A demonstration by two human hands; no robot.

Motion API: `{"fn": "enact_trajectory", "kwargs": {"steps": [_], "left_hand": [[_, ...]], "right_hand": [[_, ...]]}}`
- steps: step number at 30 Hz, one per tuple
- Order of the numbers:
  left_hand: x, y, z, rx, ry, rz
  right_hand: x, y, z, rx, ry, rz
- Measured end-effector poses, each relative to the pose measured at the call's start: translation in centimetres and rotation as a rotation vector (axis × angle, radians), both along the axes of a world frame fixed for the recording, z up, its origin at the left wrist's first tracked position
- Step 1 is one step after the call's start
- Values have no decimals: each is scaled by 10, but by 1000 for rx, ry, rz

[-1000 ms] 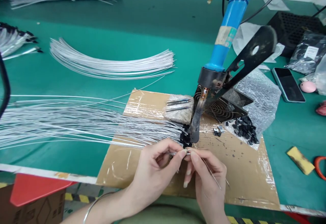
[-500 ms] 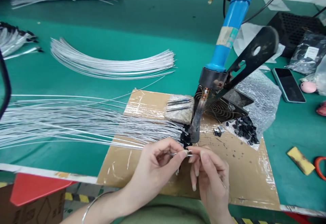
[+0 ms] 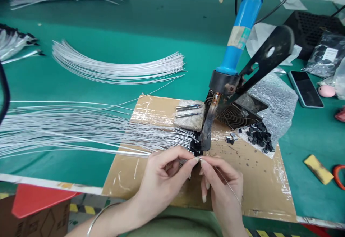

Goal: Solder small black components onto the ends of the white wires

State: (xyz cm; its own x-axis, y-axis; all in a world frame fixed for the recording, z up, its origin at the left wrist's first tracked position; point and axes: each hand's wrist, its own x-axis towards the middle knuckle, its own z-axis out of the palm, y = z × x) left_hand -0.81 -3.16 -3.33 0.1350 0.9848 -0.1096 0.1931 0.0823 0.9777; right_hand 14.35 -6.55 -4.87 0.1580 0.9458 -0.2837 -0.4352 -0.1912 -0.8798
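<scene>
Just below the soldering iron's tip, my left hand (image 3: 169, 172) pinches a thin, pale wire (image 3: 183, 161) between thumb and forefinger; its end is mostly covered by the fingers. My right hand (image 3: 223, 183) is closed in a pinch right against the left fingertips. A fine silvery strand (image 3: 229, 186) runs from that pinch across the right hand. Above the hands, the blue-handled soldering iron (image 3: 229, 59) points down in a black metal stand (image 3: 269, 55). Many white wires (image 3: 151, 134) with black ends (image 3: 196, 144) lie to the left of its tip.
Cardboard (image 3: 258, 194) lies under the work. A grey block (image 3: 188, 120) carries thin metal rods. Small black pieces (image 3: 260, 136) sit on plastic wrap, near a fan (image 3: 231, 116). A phone (image 3: 306, 89), yellow sponge (image 3: 318, 169) and wire bundle (image 3: 118, 68) lie around.
My right thumb and forefinger have closed in against the left fingertips. The fine strand now shows more clearly across my right hand. The camera view has shifted slightly.
</scene>
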Motion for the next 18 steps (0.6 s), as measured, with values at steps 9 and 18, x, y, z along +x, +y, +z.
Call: {"fn": "enact_trajectory", "kwargs": {"steps": [9,18], "left_hand": [[1,2,5,179,103,-10],[2,5,14,251,170,-28]], "right_hand": [[0,-3,-1,-7,44,17],[5,-2,1,-73,126,64]]}}
